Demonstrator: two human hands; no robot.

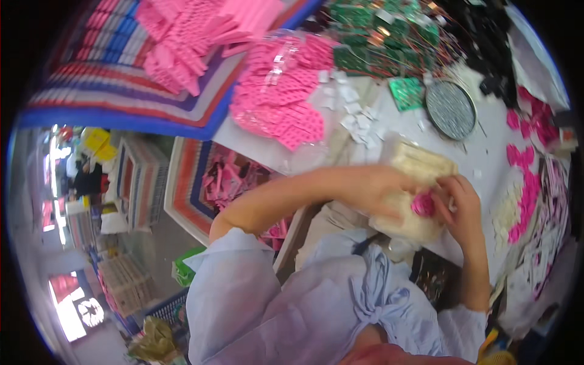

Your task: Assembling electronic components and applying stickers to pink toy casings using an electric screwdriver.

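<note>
In front of my body lies a cream block-shaped piece (421,159), like a fixture, on the white table. Over it, a small magenta part (422,205) sits between my two hands. My right hand (463,204) comes from the right with curled fingers, its thumb and fingertips closed at the edge of the magenta part. My left hand (392,190) reaches across the block from the left. Motion smears its fingers, so its grip does not show. Part of the block is covered by both hands.
A bag of pink perforated parts (280,91) lies left, by a striped crate (210,131) of pink pieces. Green circuit boards (377,36), white squares (359,118) and a round tin of small grey bits (451,110) lie farther off. Magenta parts (527,194) line the right.
</note>
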